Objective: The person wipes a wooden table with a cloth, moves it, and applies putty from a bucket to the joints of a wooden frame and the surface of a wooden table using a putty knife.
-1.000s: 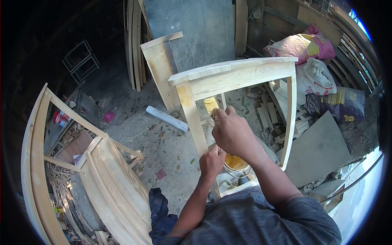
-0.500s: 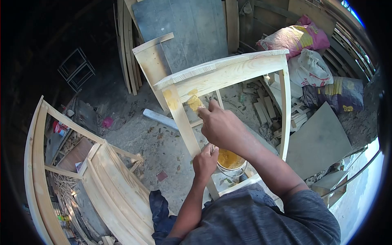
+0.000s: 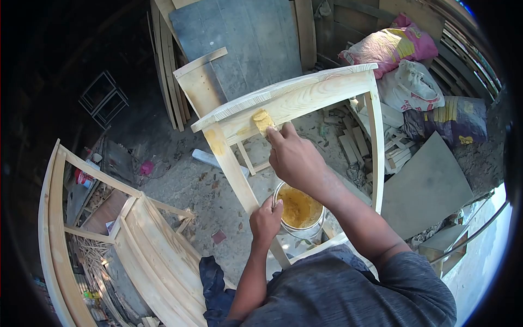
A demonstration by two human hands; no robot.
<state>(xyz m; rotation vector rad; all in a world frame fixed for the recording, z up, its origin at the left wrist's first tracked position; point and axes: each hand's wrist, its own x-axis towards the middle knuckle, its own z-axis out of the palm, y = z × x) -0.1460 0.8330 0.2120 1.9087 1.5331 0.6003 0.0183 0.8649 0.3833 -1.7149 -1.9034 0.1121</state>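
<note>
A paintbrush (image 3: 263, 121) with a broad head thickly coated in yellow is pinched in my right hand (image 3: 297, 158). Its head lies against or just over the wide top rail of a pale wooden furniture frame (image 3: 316, 98). Yellow smears mark the frame's left corner and part of that rail. My left hand (image 3: 266, 222) grips the rim of a small metal bucket (image 3: 303, 231), thumb over the edge, beside the frame's left post. Thick yellow paste or paint (image 3: 299, 208) shows inside the bucket.
Another bare wooden furniture piece (image 3: 158, 234) stands at the left. A wooden panel (image 3: 199, 87) and a grey-blue board (image 3: 239, 49) lean behind the frame. Filled sacks (image 3: 408, 90), wood offcuts (image 3: 357, 144) and a flat sheet (image 3: 427, 177) lie to the right.
The brush has moved slightly up and right along the rail. The bucket has come further into view beneath my right forearm, and the whole view has shifted slightly.
</note>
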